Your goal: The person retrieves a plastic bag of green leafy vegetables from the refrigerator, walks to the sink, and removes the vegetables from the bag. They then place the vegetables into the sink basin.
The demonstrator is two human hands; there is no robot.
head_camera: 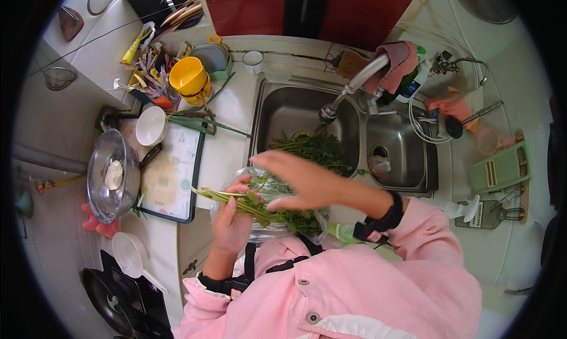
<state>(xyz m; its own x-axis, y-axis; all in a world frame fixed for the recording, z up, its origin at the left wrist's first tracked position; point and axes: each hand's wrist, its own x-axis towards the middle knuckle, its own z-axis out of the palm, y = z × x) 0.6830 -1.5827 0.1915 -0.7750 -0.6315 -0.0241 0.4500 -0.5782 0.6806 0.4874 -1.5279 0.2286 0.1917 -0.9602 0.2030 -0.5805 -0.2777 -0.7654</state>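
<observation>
My left hand [234, 221] holds a small bunch of leafy green herbs, perhaps cilantro, by its pale stems [212, 194]. The leafy end [305, 221] droops to the right over a clear plastic bag [266, 235] close to my body. Above the bunch, my right hand [301, 184] is spread with thumb and fingers apart, and nothing shows in its grasp. Beyond it, a larger heap of the same greens [321, 148] lies in the left basin of the steel sink [283, 102]. Part of the heap is hidden by my right hand and forearm.
To the left, a white cutting board [172, 179] bears a knife [151, 156] and a white bowl [152, 125]. A metal bowl [128, 179] holds a pale lump, maybe dough. Scallions [221, 125] cross the counter. The faucet [350, 88] overhangs the sink; a small bag sits in the right basin [398, 135].
</observation>
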